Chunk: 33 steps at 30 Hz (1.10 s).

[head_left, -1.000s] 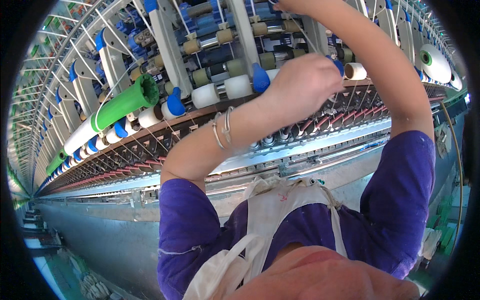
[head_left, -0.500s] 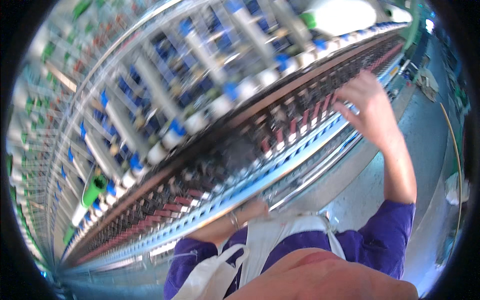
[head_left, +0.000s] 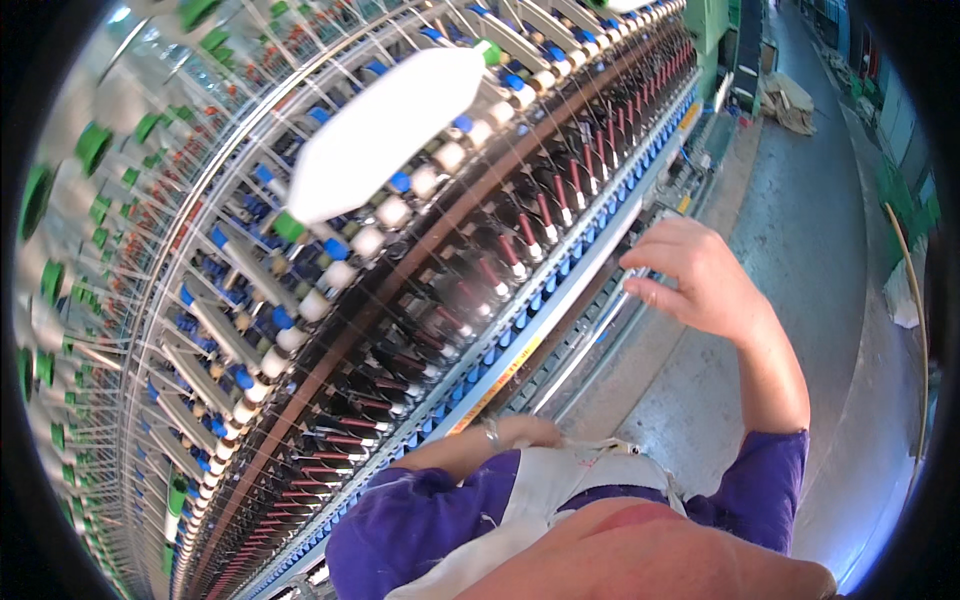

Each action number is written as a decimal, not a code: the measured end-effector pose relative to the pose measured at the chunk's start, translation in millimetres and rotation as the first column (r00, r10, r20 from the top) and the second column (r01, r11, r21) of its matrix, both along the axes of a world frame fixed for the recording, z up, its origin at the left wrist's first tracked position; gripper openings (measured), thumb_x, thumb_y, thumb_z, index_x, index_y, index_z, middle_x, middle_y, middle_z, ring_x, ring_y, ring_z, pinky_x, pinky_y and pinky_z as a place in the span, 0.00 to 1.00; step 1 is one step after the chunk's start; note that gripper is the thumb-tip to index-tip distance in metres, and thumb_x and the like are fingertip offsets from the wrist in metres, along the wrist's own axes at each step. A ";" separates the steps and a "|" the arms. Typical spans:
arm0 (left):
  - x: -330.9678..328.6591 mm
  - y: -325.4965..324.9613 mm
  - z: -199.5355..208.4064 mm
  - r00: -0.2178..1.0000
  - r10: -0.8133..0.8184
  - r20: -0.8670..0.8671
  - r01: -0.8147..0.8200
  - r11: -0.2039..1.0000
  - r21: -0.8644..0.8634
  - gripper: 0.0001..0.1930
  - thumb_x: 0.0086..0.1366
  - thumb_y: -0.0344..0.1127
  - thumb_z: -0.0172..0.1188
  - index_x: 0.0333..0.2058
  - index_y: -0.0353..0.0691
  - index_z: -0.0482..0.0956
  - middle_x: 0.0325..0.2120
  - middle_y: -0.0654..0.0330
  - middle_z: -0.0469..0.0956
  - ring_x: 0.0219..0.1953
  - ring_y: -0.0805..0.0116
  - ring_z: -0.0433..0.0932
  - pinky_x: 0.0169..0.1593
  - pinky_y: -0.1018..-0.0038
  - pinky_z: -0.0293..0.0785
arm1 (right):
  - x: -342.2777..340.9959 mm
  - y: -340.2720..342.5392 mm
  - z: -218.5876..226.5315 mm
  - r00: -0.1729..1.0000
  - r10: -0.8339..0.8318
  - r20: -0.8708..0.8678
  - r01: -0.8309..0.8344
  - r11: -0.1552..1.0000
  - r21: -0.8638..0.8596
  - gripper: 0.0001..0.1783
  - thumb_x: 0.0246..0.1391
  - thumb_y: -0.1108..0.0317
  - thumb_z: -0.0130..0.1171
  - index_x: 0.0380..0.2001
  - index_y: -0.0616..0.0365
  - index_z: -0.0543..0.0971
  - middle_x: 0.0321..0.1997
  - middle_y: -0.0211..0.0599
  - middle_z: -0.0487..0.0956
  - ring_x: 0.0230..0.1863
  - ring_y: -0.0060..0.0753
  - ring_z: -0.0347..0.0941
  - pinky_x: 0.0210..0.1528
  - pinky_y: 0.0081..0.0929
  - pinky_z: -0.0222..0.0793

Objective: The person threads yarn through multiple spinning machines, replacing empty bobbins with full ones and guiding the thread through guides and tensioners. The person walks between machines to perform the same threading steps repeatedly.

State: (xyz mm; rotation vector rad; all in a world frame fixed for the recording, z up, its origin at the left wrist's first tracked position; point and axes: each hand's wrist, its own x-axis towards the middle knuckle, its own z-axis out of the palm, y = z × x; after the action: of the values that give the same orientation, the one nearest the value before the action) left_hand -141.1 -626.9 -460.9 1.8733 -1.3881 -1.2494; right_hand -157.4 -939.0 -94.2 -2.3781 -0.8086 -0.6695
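My right hand (head_left: 690, 275) hovers just off the front of a long spinning frame, by its metal rail (head_left: 600, 325). Its fingers are loosely curled, a gap shows between thumb and forefinger, and I see nothing held. My left hand (head_left: 530, 432) rests low against my white apron (head_left: 550, 485); its fingers are hidden. Along the machine runs a row of spindles with slim maroon bobbins (head_left: 545, 210), behind a light-blue rail (head_left: 500, 345). Above them lie white rollers (head_left: 365, 243) with blue end pieces. A large white roving bobbin (head_left: 390, 130) with green ends hangs over the rollers.
Green bobbin holders (head_left: 93, 148) hang at the upper left. A grey aisle floor (head_left: 790, 230) runs along the right, with a pale sack (head_left: 788, 103) farther up and a long thin stick (head_left: 908, 290) at the right edge. A green machine end (head_left: 707, 40) stands far off.
My right hand has dropped from over the maroon bobbins to in front of the rail, its fingers curling more. The view has turned, bringing the white roving bobbin nearer the middle.
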 end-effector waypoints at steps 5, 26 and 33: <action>146.5 -35.4 76.6 0.627 0.775 0.083 -0.746 0.628 -0.221 0.12 0.64 0.38 0.50 0.36 0.39 0.80 0.26 0.61 0.77 0.27 0.71 0.73 0.33 0.74 0.70 | 84.2 -52.8 -8.2 0.998 0.037 -0.057 -0.040 0.997 -0.061 0.11 0.46 0.67 0.63 0.31 0.62 0.79 0.29 0.42 0.76 0.34 0.48 0.72 0.36 0.39 0.68; 813.8 -438.3 428.5 -0.296 0.862 0.412 -0.505 0.226 -0.833 0.09 0.58 0.39 0.60 0.31 0.39 0.76 0.22 0.55 0.76 0.19 0.55 0.74 0.27 0.59 0.75 | 521.4 -433.7 -25.4 0.907 0.147 -0.394 -0.021 0.951 0.307 0.11 0.55 0.66 0.60 0.37 0.63 0.81 0.34 0.36 0.81 0.37 0.28 0.76 0.40 0.22 0.71; 842.5 -439.3 430.7 -0.142 0.377 0.915 -0.836 0.449 -0.315 0.28 0.40 0.52 0.70 0.39 0.40 0.83 0.41 0.50 0.81 0.45 0.54 0.79 0.49 0.62 0.76 | 642.2 -419.2 -43.6 0.362 0.890 -0.278 -0.025 0.307 0.951 0.26 0.61 0.62 0.52 0.56 0.69 0.66 0.52 0.48 0.76 0.52 0.36 0.74 0.54 0.30 0.71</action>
State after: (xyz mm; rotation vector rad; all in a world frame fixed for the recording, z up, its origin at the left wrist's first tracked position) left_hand 701.4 -1066.2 -30.3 3.2219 -0.1147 0.4231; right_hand 484.8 -1358.2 -137.7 -1.0063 -0.5567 0.3783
